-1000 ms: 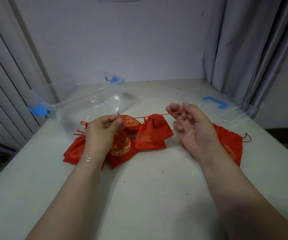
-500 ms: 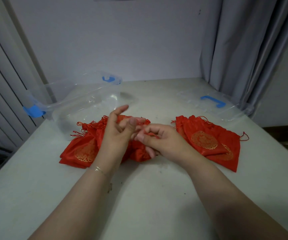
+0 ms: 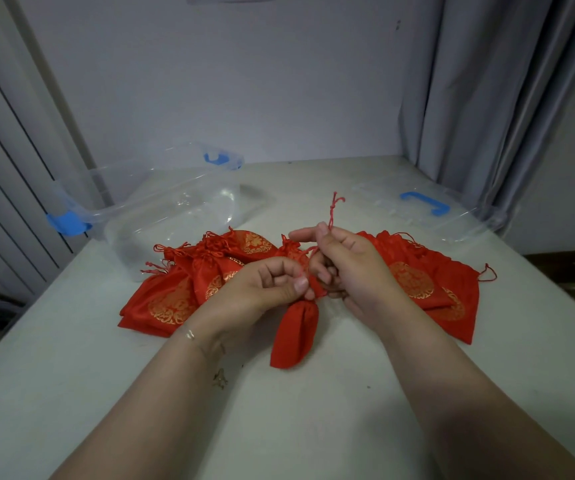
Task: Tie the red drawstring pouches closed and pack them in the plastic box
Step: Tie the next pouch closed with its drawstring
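From the head view I see my left hand (image 3: 272,285) pinching the gathered neck of a red pouch (image 3: 294,332) while my right hand (image 3: 344,261) pinches its drawstring (image 3: 334,209) upward. The pouch hangs over bare counter (image 3: 313,427) toward me. The plastic box (image 3: 161,206) sits open near the counter's left edge, behind the other pouches (image 3: 175,292).

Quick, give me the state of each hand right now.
Left hand: closed, pinching the neck of the red pouch.
Right hand: closed, pinching the pouch's drawstring.
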### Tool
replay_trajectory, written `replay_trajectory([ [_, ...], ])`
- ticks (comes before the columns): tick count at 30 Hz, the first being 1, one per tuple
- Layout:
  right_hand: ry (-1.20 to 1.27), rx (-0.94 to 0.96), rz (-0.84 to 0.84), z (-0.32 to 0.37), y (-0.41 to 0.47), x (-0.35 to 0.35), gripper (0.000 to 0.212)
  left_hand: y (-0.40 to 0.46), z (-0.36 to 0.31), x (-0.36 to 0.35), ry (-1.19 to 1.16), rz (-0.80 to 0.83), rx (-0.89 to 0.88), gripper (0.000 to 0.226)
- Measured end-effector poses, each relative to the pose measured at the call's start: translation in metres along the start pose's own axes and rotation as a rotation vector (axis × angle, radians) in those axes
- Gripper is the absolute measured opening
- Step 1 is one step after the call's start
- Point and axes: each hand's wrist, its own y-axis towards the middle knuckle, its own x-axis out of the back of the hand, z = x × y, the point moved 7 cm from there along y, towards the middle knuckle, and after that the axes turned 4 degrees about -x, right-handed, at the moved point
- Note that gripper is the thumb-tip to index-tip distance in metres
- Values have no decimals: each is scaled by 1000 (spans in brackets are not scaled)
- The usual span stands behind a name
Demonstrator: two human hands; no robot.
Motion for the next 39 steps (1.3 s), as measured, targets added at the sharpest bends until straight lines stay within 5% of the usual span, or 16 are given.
replay_trajectory([
  [4, 113, -39, -58, -1, 1, 9, 35, 1, -5, 4, 109, -21, -33, 5],
  [9, 381, -69, -60, 0, 1, 9, 35, -5, -31, 15, 809, -351, -317, 25],
  [12, 475, -83, 41, -2, -3, -6, 34, -9, -43, 5, 1185, -391, -524, 14],
  [17, 503, -36, 70, 2, -2, -10, 34, -13, -50, 6, 1329, -459, -654, 17],
  [21, 322, 5, 18, 6, -2, -3, 34, -12, -50, 13, 1190, -508, -584, 16],
  [25, 28, 8, -7, 2, -3, -4, 35, -13, -40, 39, 497, -577, -291, 19],
  [28, -136, -50, 14, 1, -4, -4, 36, -13, -33, 48, 220, -609, -195, 20],
  [31, -388, -60, -11, 3, -5, 4, 35, -14, -36, 49, 226, -611, -195, 16],
  [35, -610, 250, -286, 23, -5, 21, 23, -13, -40, 47, 383, -546, -213, 15],
  [39, -603, 299, -80, 16, -1, 5, 20, -8, -36, 31, 376, -373, -219, 17],
])
